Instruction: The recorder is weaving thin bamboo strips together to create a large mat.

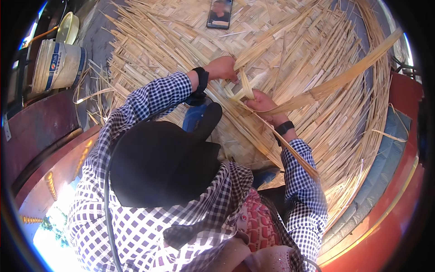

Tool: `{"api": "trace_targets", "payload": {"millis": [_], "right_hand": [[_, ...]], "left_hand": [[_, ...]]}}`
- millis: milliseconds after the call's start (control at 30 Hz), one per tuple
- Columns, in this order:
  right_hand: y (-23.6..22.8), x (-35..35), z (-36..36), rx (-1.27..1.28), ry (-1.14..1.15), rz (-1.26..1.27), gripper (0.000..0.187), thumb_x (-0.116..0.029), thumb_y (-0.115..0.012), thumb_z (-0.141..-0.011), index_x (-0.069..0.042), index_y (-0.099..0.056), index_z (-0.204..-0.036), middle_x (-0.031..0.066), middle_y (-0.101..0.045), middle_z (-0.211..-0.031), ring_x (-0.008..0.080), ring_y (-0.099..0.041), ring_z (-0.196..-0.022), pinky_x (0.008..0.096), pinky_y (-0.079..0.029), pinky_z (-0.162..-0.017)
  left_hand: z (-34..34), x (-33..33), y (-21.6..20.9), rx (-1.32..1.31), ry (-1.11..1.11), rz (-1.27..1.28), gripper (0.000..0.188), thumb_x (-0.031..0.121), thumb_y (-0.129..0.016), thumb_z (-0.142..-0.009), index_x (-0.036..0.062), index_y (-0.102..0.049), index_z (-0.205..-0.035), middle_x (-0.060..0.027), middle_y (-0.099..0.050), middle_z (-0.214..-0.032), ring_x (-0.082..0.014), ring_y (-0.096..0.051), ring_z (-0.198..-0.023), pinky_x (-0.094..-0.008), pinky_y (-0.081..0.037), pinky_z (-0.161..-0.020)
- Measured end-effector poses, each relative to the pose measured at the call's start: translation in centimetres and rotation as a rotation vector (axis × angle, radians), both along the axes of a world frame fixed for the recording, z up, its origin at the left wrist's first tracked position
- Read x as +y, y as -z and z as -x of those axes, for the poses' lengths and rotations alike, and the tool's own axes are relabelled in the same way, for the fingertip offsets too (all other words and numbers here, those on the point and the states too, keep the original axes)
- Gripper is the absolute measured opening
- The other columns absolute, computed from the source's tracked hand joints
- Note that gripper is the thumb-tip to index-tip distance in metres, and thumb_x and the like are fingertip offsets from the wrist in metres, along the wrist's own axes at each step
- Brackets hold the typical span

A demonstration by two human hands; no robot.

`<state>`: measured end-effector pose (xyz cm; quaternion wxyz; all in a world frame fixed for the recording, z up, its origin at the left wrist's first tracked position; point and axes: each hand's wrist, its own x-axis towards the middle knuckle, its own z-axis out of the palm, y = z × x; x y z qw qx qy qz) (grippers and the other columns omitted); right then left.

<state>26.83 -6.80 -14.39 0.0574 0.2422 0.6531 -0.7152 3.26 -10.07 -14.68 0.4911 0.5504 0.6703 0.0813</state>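
My right hand (263,104) is closed around flat, straw-coloured plant strips (245,88) that cross and fold over one another just above its thumb. One long, broad strip (335,85) runs from this hand far out to the upper right, and a narrower one trails down over the right forearm. Just up and to the left, my left hand (221,69) has its fingers curled in beside the folded strips. What its fingertips pinch, if anything, is hidden. Both hands are over a woven mat (267,38) scattered with loose strips.
Many loose strips (149,59) spread left and right. A phone (219,14) lies at the far side. At left stand a white bucket (65,68) and a pale yellow basin (68,28). A grey-blue padded roll (383,158) borders the right. A black cloth shape (158,163) hides the lower middle.
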Motion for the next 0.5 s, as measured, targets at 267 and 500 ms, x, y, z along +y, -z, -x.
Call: {"api": "trace_targets", "payload": {"millis": [267,500], "right_hand": [[-0.4,0.9,0.2,-0.214,0.309,-0.088,0.034,-0.015,-0.059,-0.094,-0.001,-0.057,-0.125,0.0054,-0.064,-0.112,0.013,-0.059,-0.098,0.0285,-0.049,-0.086],[-1.7,2.4,-1.4,-0.071,0.51,0.156,0.043,-0.004,-0.054,-0.092,0.0,-0.049,-0.134,0.0059,-0.06,-0.125,0.0173,-0.057,-0.116,0.0283,-0.046,-0.099]], "left_hand": [[3.6,-1.0,-3.1,-0.319,0.082,0.002,0.04,0.021,-0.072,-0.08,0.0041,-0.065,-0.116,-0.0128,-0.07,-0.104,-0.0259,-0.065,-0.096,-0.0356,-0.049,-0.085],[6.2,-2.7,-2.4,0.197,0.235,-0.247,0.014,0.016,-0.064,-0.077,0.0098,-0.07,-0.088,-0.0084,-0.07,-0.09,-0.0301,-0.066,-0.09,-0.0412,-0.05,-0.075]]}}
